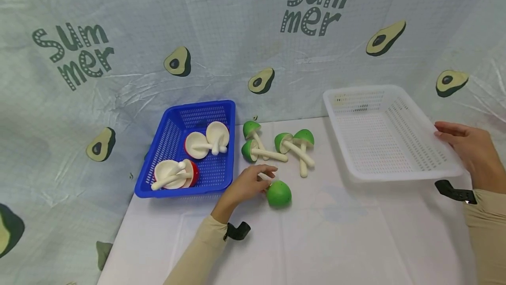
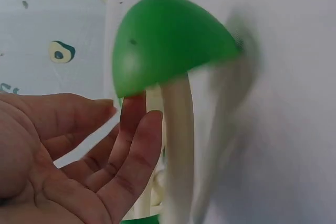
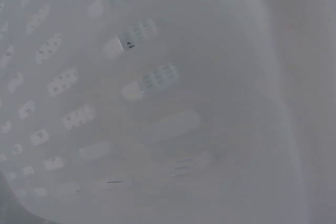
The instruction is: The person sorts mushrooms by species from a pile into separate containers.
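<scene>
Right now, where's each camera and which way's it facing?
Head: head-worn, facing forward and down at the white table; left hand, right hand, beige sleeves show.
Left wrist: on that wrist, facing a green-capped, cream-stemmed mushroom; left hand shows.
Right wrist: on that wrist, facing the white perforated plastic basket; no hand shows.
Head and left wrist share that mushroom.

Head view: soft, even, fairly bright light, mostly crisp, with pale glare along creases in the patterned cloth (image 1: 142, 100) and faint shadow beneath the white basket (image 1: 407, 176). Left wrist view: dimmer; the green mushroom (image 2: 163, 45) casts a soft shadow rightward, its edge blurred. Right wrist view: murky, low-contrast grey (the white basket is out of focus).
</scene>
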Available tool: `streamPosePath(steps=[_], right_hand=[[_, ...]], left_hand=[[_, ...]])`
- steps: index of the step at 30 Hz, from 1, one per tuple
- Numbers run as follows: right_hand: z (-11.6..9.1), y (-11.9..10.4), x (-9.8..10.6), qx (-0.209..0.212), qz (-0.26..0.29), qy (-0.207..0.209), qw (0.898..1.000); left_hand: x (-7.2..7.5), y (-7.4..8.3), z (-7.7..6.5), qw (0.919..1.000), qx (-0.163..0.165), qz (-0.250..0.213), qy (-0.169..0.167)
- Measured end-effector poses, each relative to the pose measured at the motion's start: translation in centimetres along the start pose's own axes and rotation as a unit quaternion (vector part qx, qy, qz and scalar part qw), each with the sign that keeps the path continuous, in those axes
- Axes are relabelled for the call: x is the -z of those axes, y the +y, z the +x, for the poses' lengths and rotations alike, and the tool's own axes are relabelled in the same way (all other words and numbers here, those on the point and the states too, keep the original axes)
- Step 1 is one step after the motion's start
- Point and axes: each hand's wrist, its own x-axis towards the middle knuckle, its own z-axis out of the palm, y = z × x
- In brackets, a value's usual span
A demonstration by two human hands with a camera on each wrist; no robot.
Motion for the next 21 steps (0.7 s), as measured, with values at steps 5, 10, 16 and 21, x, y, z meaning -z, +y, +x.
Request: streamPosePath(steps=[5, 10, 16, 21], right_hand=[[-0.1, 0.1, -0.1, 0.001, 0.009, 0.0, 1.0], [0.1, 0.0, -0.1, -0.001, 0.011, -0.003, 1.0], [0.5, 0.0, -0.1, 0.001, 0.009, -0.002, 1.0], [0.1, -0.2, 0.1, -0.008, 0.01, -0.003, 1.0]], left_hand=[[-0.1, -0.9, 0.0, 0.9978, -0.025, 0.061, 0.013], [-0.3, -1.9, 0.1, 0.9952, -0.014, 0.092, 0.031], [-0.2, -2.2, -0.2, 0.9815, -0.006, 0.185, 0.05], [-0.1, -2.2, -0.5, 0.9676, -0.025, 0.249, 0.035]])
